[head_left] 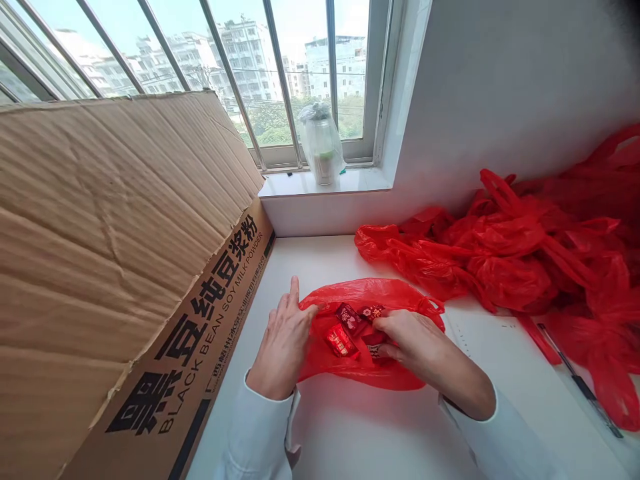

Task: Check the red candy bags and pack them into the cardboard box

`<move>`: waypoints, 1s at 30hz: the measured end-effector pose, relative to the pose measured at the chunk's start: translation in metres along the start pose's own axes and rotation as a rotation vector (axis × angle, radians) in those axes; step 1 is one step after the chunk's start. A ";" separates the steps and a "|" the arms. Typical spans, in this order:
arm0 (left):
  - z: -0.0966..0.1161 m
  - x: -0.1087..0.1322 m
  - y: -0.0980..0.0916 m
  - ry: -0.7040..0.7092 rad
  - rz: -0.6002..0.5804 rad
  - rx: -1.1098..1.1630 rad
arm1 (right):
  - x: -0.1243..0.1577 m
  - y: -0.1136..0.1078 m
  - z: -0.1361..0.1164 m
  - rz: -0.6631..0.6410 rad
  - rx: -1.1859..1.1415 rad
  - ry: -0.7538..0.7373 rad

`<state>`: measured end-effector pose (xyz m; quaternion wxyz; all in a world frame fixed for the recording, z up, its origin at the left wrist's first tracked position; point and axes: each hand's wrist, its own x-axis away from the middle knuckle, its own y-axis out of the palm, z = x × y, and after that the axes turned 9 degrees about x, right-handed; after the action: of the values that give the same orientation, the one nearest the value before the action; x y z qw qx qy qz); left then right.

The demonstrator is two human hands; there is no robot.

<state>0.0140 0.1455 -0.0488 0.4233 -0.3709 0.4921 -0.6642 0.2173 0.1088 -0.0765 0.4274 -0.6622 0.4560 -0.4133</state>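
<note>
With a barred window (283, 83) at eleven o'clock, a red bag (357, 378) lies open on the white tabletop (360, 430). Left hand (283, 337) spreads at its nine o'clock edge; right hand (413, 341) touches packets (341, 340), grip unclear

Cardboard box (135, 267) (printed "BLACK BEAN SOY MILK POWDER") stands at left; a plastic-wrapped jar (324, 150) stands upright on the windowsill (363, 179); pale buildings (250, 57) appear beyond the window bars (331, 47); a black pen (583, 385) lies diagonally at right

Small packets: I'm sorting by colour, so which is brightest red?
The lower-left packet, bright red with yellowish lettering; the other packets look darker maroon.
</note>
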 end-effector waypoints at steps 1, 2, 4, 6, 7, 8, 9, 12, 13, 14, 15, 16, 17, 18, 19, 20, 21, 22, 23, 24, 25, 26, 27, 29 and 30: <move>0.000 0.001 -0.001 -0.014 -0.002 0.013 | -0.001 0.001 0.000 -0.001 -0.015 -0.027; 0.000 0.001 -0.002 -0.015 0.001 0.027 | -0.002 0.002 0.001 -0.001 -0.031 -0.048; 0.000 0.001 -0.004 -0.006 0.021 0.045 | -0.005 0.006 0.002 0.000 -0.047 -0.063; 0.002 0.001 -0.006 0.016 0.044 0.059 | -0.007 0.011 0.003 0.026 -0.023 -0.014; 0.003 0.001 -0.006 0.027 0.050 0.069 | -0.008 0.013 0.003 0.053 -0.002 0.022; 0.004 0.000 -0.007 0.037 0.056 0.081 | -0.008 0.015 0.004 0.085 0.016 0.052; 0.005 0.000 -0.008 0.049 0.062 0.095 | -0.008 0.015 0.004 0.116 0.028 0.073; 0.007 0.002 -0.011 0.100 0.063 0.141 | -0.004 0.010 0.006 0.160 0.007 0.043; 0.007 0.003 -0.011 0.118 0.059 0.148 | -0.002 0.007 0.007 0.163 -0.001 0.022; 0.007 0.004 -0.012 0.133 0.058 0.148 | 0.001 0.003 0.008 0.168 -0.001 0.009; 0.006 0.006 -0.013 0.142 0.062 0.139 | 0.005 -0.001 0.009 0.177 0.009 0.000; 0.005 0.007 -0.014 0.143 0.073 0.125 | 0.009 -0.005 0.010 0.190 0.025 -0.005; 0.004 0.009 -0.015 0.139 0.086 0.110 | 0.013 -0.008 0.012 0.205 0.048 -0.001; 0.002 0.012 -0.016 0.130 0.094 0.096 | 0.017 -0.010 0.014 0.220 0.079 0.011; 0.001 0.014 -0.018 0.118 0.092 0.088 | 0.021 -0.011 0.015 0.225 0.114 0.025; 0.001 0.017 -0.019 0.100 0.081 0.081 | 0.024 -0.012 0.016 0.215 0.148 0.039; 0.001 0.021 -0.020 0.078 0.054 0.076 | 0.027 -0.012 0.017 0.192 0.184 0.059; 0.002 0.024 -0.020 0.050 0.014 0.071 | 0.029 -0.012 0.016 0.158 0.218 0.082; 0.004 0.028 -0.021 0.022 -0.032 0.069 | 0.030 -0.011 0.015 0.118 0.246 0.102; 0.006 0.032 -0.021 0.001 -0.071 0.073 | 0.031 -0.011 0.014 0.079 0.266 0.119; 0.007 0.036 -0.021 -0.011 -0.098 0.083 | 0.031 -0.010 0.011 0.049 0.278 0.130; 0.008 0.039 -0.021 -0.018 -0.107 0.100 | 0.030 -0.010 0.009 0.030 0.285 0.136; 0.009 0.042 -0.020 -0.022 -0.101 0.121 | 0.029 -0.011 0.006 0.018 0.284 0.135; 0.007 0.045 -0.019 -0.026 -0.069 0.157 | 0.028 -0.013 0.002 0.007 0.271 0.132; 0.005 0.045 -0.019 -0.026 -0.067 0.166 | 0.028 -0.014 0.000 -0.003 0.268 0.136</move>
<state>-0.0019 0.1049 -0.0258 0.4365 -0.3592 0.4174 -0.7115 0.2279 0.0855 -0.0589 0.4794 -0.5703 0.4239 -0.5151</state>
